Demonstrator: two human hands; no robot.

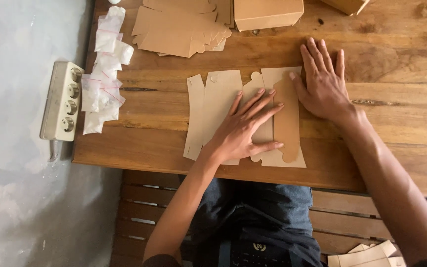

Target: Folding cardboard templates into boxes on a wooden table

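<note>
Head view, looking straight down. Unfolded kraft box blank (218, 106) lying flat on the wooden worktop (401, 104), near the front edge, between both hands. Left hand (245, 128) spread open, palm down, pressing the middle panels; nothing gripped. Right hand (324, 81) also open and flat, fingers together, thumb at the blank's right edge by a folded-over flap (287, 118); resting, not clenched.

Likely light and thin, stiff across panels but ready to bend along scored creases; smooth enough to slide on the wood unless pinned (hence the flat palms, probably). Easily creased or torn at tabs and notches. Best taken by a panel edge or flap, not by the small rounded tabs.

Long axis roughly left to right across the worktop, creases running near to far; rounded tabs pointing toward far and near sides.

Elsewhere: stack of more flat blanks (184, 29) and a made-up box (268, 14) at the far edge, small clear zip bags (105, 69) at left, a white power strip (63, 101) off the worktop's left side.
</note>
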